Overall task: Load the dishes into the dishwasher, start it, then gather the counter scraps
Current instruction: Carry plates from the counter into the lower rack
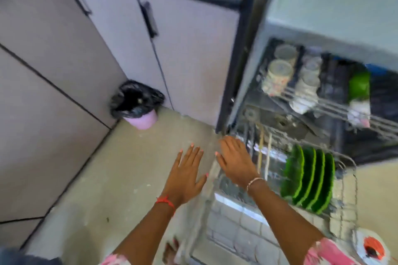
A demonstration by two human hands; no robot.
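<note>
left hand (187, 174) spread open, empty, over floor | right hand (234, 157) open, empty, at left edge of pulled-out lower rack (237, 232) | green plates (308, 178) upright in it, jars (279, 75) in upper rack (336, 105) | risk: hard shove topples plates, pinches fingers at the tub

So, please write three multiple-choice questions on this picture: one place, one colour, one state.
1. Where is the pink plastic bin with black liner? A) floor corner B) upper rack C) counter
2. What colour are the upright plates in the lower wire rack? A) white B) green C) blue
3. How is the left hand? A) open, empty B) gripping a plate C) holding a cup
Key: 1 A, it sits on the floor by the cabinet doors; 2 B, all look green; 3 A, straight fingers hold nothing.
</note>
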